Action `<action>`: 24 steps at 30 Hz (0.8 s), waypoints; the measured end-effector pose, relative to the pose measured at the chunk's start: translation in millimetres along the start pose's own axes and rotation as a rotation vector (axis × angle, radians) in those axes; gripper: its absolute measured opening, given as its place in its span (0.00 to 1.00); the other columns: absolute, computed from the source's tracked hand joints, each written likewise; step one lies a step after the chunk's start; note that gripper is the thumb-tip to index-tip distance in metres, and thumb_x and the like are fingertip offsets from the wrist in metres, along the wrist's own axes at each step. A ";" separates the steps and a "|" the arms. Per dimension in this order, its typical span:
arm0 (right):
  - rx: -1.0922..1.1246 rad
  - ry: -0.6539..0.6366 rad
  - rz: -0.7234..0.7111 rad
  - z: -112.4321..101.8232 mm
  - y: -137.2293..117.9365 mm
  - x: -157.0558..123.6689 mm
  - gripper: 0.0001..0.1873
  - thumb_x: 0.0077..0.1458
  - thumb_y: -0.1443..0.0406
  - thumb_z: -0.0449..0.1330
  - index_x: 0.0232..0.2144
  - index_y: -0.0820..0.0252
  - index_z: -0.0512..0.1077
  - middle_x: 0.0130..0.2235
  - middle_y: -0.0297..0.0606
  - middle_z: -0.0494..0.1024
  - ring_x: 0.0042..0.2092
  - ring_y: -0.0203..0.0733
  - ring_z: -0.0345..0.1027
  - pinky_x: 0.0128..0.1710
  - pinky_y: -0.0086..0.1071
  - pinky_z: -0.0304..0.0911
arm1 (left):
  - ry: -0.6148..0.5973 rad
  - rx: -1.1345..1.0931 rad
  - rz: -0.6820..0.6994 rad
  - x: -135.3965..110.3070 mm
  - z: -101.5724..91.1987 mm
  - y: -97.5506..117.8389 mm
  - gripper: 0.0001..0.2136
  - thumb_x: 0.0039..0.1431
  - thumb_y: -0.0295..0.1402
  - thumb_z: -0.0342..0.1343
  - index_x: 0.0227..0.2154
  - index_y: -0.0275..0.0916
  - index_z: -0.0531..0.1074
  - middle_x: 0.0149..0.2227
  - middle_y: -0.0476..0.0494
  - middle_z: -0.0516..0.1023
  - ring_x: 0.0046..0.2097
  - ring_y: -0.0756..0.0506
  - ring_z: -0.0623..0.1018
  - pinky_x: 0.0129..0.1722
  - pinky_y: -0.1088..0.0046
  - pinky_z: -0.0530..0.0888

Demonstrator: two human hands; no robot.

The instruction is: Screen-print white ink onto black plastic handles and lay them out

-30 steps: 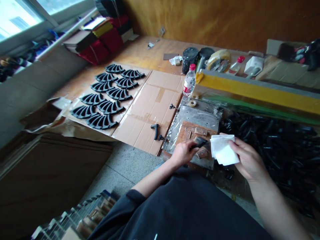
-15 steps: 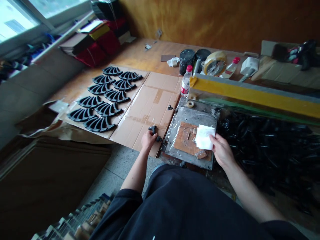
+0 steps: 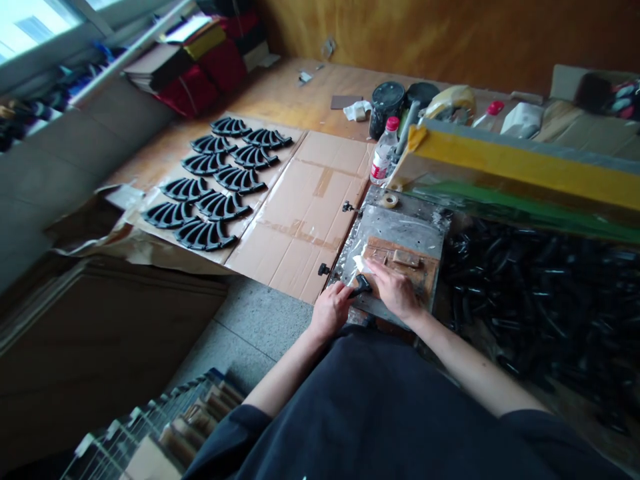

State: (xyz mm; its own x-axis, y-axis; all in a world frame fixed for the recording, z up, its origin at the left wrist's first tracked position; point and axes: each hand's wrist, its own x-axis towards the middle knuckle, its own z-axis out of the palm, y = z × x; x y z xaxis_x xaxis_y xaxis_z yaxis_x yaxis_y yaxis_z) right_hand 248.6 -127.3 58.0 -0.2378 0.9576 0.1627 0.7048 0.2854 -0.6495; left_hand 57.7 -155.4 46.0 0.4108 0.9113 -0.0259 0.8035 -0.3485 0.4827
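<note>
My left hand (image 3: 331, 311) is closed on a small black curved part (image 3: 361, 287), whose end sticks out toward my right hand. My right hand (image 3: 395, 288) holds a white cloth or paper (image 3: 360, 260) beside that part; much of the white piece is hidden under the fingers. Both hands are over the near left portion of a grey metal plate (image 3: 425, 225). On the plate lies a brown board (image 3: 427, 268), with a small block (image 3: 407, 259) on top of it.
Several rows of black curved parts (image 3: 225, 207) lie on flattened cardboard (image 3: 295, 230) to the left. A large heap of black parts (image 3: 540, 300) fills the right side. A red-capped bottle (image 3: 384, 157), a tape roll (image 3: 389, 200) and a yellow-edged screen frame (image 3: 520, 157) stand behind.
My left hand has moved right with the black part, from over the cardboard to the plate. My right hand has brought the white piece left and down beside it.
</note>
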 end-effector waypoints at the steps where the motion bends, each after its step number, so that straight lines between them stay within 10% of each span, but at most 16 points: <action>1: -0.018 -0.040 -0.057 6.7 0.1 -1.2 0.25 0.61 0.71 0.47 0.58 0.56 0.66 0.57 0.39 0.70 0.58 0.45 0.65 0.59 0.42 0.60 | -0.004 0.003 0.002 0.5 0.8 -0.4 0.07 0.61 0.31 0.53 0.41 0.40 0.73 0.36 0.44 0.73 0.40 0.46 0.75 0.42 0.72 0.72; 24: -0.104 -0.256 -0.224 4.1 4.2 -36.9 0.28 0.58 0.75 0.44 0.59 0.60 0.66 0.60 0.44 0.67 0.62 0.47 0.59 0.62 0.46 0.56 | -0.049 0.048 -0.011 3.7 -2.5 -2.4 0.04 0.61 0.30 0.52 0.36 0.39 0.72 0.35 0.44 0.72 0.39 0.46 0.73 0.39 0.72 0.71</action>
State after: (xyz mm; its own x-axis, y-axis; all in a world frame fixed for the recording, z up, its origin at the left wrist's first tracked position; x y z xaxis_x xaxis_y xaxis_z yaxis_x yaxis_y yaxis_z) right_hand 257.6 -161.6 46.2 -0.5445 0.8337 0.0921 0.6777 0.5020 -0.5373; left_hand 56.2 -150.7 46.9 0.4220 0.9036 -0.0743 0.8270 -0.3500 0.4400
